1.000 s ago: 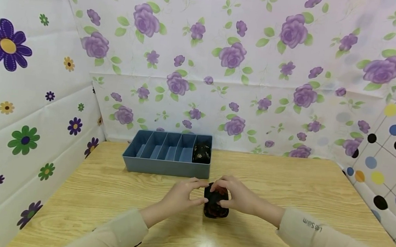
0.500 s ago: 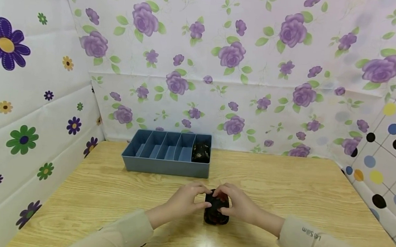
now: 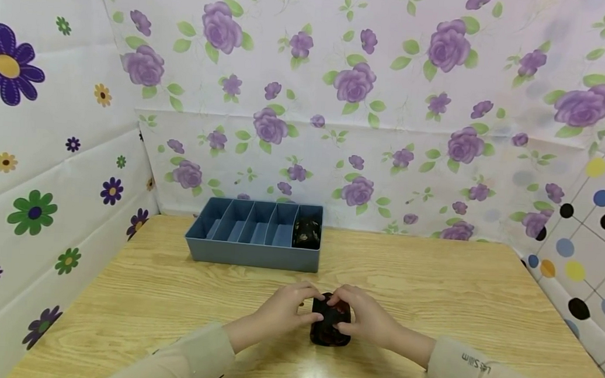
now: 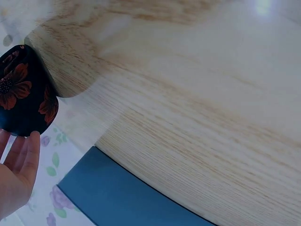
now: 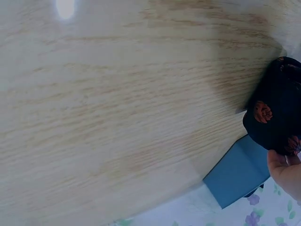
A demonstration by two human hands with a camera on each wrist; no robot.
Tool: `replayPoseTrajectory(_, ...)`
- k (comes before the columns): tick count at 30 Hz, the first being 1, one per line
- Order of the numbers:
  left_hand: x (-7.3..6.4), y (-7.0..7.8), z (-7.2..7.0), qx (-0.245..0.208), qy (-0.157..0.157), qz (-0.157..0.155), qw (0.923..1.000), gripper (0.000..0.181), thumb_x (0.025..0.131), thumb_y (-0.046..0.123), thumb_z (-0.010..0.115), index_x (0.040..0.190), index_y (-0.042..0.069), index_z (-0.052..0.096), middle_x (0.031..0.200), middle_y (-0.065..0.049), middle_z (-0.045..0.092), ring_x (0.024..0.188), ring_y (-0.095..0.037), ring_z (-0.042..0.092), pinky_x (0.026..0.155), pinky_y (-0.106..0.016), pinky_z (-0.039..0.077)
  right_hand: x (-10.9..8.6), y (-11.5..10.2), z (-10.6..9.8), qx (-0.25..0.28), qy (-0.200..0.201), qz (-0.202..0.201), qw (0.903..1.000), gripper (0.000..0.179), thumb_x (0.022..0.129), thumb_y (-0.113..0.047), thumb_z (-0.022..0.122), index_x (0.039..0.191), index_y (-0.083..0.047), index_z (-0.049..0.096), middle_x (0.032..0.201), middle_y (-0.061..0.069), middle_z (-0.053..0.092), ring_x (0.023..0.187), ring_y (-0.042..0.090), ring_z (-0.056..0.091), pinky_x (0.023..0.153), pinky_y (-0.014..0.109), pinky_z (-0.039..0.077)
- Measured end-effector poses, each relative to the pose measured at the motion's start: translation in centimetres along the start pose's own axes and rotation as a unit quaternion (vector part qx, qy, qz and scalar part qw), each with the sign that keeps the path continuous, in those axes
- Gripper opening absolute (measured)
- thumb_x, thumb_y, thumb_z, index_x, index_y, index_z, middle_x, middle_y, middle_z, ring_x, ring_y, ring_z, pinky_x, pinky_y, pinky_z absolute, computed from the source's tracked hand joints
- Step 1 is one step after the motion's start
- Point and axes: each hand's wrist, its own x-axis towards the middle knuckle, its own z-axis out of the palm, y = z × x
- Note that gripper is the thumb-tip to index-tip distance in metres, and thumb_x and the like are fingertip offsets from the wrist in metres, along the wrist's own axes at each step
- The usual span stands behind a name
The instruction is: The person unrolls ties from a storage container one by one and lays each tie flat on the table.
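Note:
A black cloth (image 3: 330,334) with red flowers, folded into a small roll, lies on the table in front of the person. The left hand (image 3: 279,311) holds its left side, fingers and thumb curved onto the cloth. From the other side, the right hand (image 3: 369,322) grips it, fingertips near the far end and thumb lower down. Orange-red flowers show on the cloth roll (image 4: 23,99) in the left wrist view, fingertips at its edge. The right wrist view has the cloth (image 5: 268,117) at its right border, the fingers against its lower edge.
A blue-grey divided box (image 3: 253,254) stands behind the hands, to the left. Its rightmost compartment holds another black patterned cloth roll (image 3: 307,233). The wooden table (image 3: 423,273) meets a flowered backdrop (image 3: 403,102) behind, with patterned sheets on both sides.
Both hands and the cloth roll have shifted slightly toward the person. The left hand has come a little further right over the cloth. The box has stayed put.

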Motion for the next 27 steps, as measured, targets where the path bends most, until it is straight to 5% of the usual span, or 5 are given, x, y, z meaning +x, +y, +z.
replayPoseTrajectory(10, -0.3, -0.3, 0.1, -0.005, -0.001, 0.021, 0.9998, 0.025, 0.088, 0.027, 0.068, 0.106, 0.011, 0.065, 0.111, -0.003, 0.064, 0.099, -0.02, 0.064, 0.08, -0.024, 0.054, 0.1, -0.1, -0.5, -0.07, -0.028, -0.026, 0.9968, 0.032, 0.08, -0.004, 0.072, 0.109, -0.004, 0.061, 0.126, 0.017, 0.057, 0.108, 0.028, 0.058, 0.086, 0.034, 0.053)
replayPoseTrajectory(16, -0.5, -0.4, -0.1, 0.017, -0.018, 0.021, 0.9995, 0.025, 0.089, 0.029, 0.066, 0.107, 0.012, 0.064, 0.111, -0.001, 0.062, 0.1, -0.019, 0.062, 0.083, -0.027, 0.053, 0.4, -0.6, -1.0, -0.104, -0.069, -0.022, 0.992, 0.057, 0.08, -0.005, 0.072, 0.132, 0.0, 0.048, 0.12, 0.011, 0.06, 0.105, 0.019, 0.061, 0.085, 0.031, 0.054)
replayPoseTrajectory(24, -0.4, -0.7, -0.7, 0.046, -0.077, 0.039, 0.9952, 0.021, 0.091, 0.028, 0.063, 0.108, 0.016, 0.064, 0.109, 0.001, 0.06, 0.097, -0.013, 0.06, 0.081, -0.022, 0.051, 0.9, -0.9, -1.9, -0.175, -0.143, -0.049, 0.973, 0.04, 0.079, -0.01, 0.075, 0.112, -0.012, 0.051, 0.11, 0.0, 0.057, 0.096, 0.014, 0.059, 0.08, 0.025, 0.053)
replayPoseTrajectory(27, -0.3, -0.8, -0.8, 0.064, -0.087, 0.06, 0.9924, 0.018, 0.091, 0.026, 0.064, 0.106, 0.017, 0.067, 0.107, 0.002, 0.061, 0.096, -0.011, 0.06, 0.082, -0.021, 0.051, 1.0, -0.8, -2.1, -0.192, -0.16, -0.075, 0.9654, 0.044, 0.079, -0.012, 0.076, 0.117, -0.013, 0.054, 0.113, 0.002, 0.055, 0.1, 0.016, 0.058, 0.083, 0.026, 0.053)
